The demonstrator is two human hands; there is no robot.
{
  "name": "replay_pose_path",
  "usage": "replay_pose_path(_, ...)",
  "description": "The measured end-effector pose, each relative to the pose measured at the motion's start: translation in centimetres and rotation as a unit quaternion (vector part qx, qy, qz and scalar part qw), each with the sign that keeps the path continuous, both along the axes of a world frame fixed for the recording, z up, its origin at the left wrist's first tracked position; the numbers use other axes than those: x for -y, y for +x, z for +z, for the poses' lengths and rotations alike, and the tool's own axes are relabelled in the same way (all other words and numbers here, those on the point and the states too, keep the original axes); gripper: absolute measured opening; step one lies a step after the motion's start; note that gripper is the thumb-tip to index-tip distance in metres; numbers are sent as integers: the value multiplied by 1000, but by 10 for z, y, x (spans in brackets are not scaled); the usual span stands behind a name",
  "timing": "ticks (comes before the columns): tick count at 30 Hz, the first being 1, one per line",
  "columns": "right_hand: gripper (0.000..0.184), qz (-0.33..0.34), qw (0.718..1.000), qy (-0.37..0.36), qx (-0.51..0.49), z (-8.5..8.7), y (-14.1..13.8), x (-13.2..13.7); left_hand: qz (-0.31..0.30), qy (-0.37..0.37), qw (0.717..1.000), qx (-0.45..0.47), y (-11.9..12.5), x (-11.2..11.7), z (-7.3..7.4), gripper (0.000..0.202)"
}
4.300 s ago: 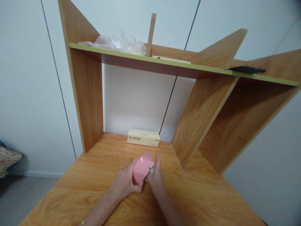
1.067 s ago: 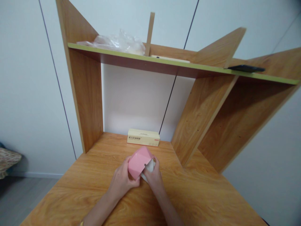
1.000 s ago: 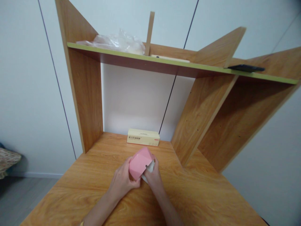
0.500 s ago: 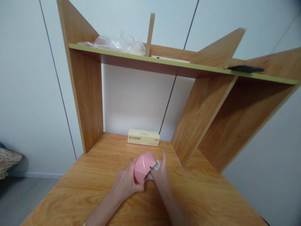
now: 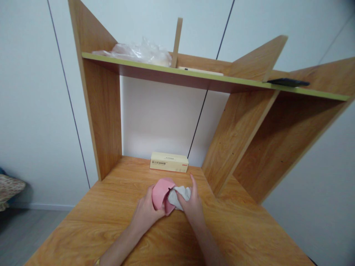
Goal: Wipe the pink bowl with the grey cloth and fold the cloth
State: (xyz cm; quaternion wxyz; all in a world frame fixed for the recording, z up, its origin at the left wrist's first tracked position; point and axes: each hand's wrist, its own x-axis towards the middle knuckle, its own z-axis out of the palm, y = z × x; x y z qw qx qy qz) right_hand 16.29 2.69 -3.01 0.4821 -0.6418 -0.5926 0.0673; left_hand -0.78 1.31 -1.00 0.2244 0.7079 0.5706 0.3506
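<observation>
One left hand (image 5: 145, 210) and one right hand (image 5: 193, 207) make two, and there is one pink bowl (image 5: 159, 192) and one pale cloth (image 5: 177, 198). There is one desk (image 5: 235, 229), one box (image 5: 168, 162), one long shelf (image 5: 194, 80) and two shelf dividers (image 5: 176, 42). Also in view are one heap of clear plastic (image 5: 138, 53), one pale flat thing (image 5: 203, 71), one dark flat thing (image 5: 290, 82) and one yellow band (image 5: 97, 262).

The wooden desk (image 5: 108, 207) bore a cream box (image 5: 169, 163) near its back; on the shelf (image 5: 194, 75) above I saw a clear plastic bag (image 5: 144, 54), a thin pale item (image 5: 203, 71) and a flat dark object (image 5: 288, 82).
</observation>
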Motion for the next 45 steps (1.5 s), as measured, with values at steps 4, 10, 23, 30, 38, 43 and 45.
replay_pose_path(4,69,-22,999,42,-20,6,4,0,24,-2,1000,6,-4,-5,-1,49)
replay_pose_path(10,87,-18,995,49,90,7,1,1,22,5,1000,-9,-1,-3,-3,47)
replay_pose_path(23,69,-26,986,47,160,0,-2,4,-48,53,995,-70,11,11,-3,58)
replay_pose_path(30,57,23,972,95,216,4,2,6,-65,31,996,-44,13,15,2,55)
replay_pose_path(38,74,83,992,-31,87,-2,3,0,-65,46,996,-38,8,12,0,59)
replay_pose_path(43,73,82,996,-11,21,-6,1,3,-69,83,994,-20,1,7,-4,65)
replay_pose_path(45,69,48,998,-23,-14,-6,-1,4,-55,81,995,7,-2,5,-4,72)
